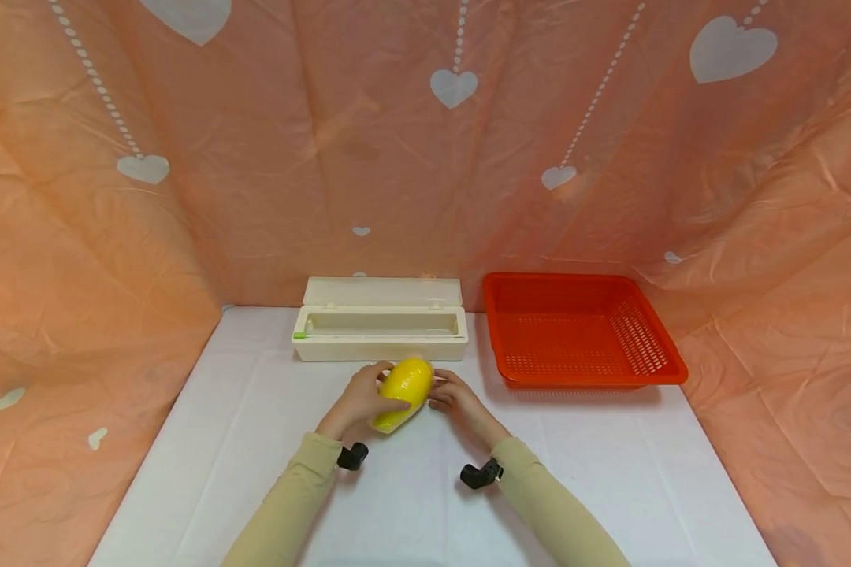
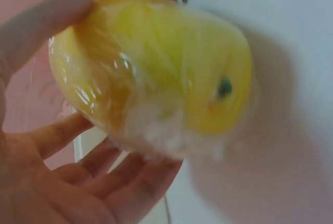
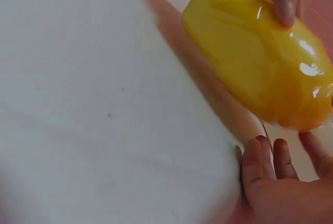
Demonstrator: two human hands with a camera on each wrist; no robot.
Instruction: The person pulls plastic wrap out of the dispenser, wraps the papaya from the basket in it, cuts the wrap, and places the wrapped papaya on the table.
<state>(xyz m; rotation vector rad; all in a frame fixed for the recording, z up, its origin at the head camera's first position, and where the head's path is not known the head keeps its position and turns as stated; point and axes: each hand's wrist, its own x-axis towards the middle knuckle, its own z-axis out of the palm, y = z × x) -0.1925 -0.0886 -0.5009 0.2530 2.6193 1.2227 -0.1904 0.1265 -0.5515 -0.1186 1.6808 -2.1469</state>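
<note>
A yellow oval fruit [image 1: 407, 381], wrapped in clear plastic film, is held tilted above the white table. My left hand [image 1: 364, 400] grips it, the thumb on one side and the fingers on the other. In the left wrist view, a dark green spot shows at one end of the fruit [image 2: 156, 62], and the film is bunched along its lower side. My right hand [image 1: 461, 398] is at the fruit's right end. In the right wrist view its fingers [image 3: 253, 164] are loosely bent, and one fingertip appears to touch the wrapped fruit [image 3: 250, 52].
Behind the hands stands a long cream box [image 1: 379, 349], its lid [image 1: 383, 292] raised, with a small green piece [image 1: 299, 335] at the left of its front edge. A red plastic basket [image 1: 585, 378] sits at the back right. Peach cloth [image 1: 397, 173] with hearts surrounds the table [image 1: 567, 504].
</note>
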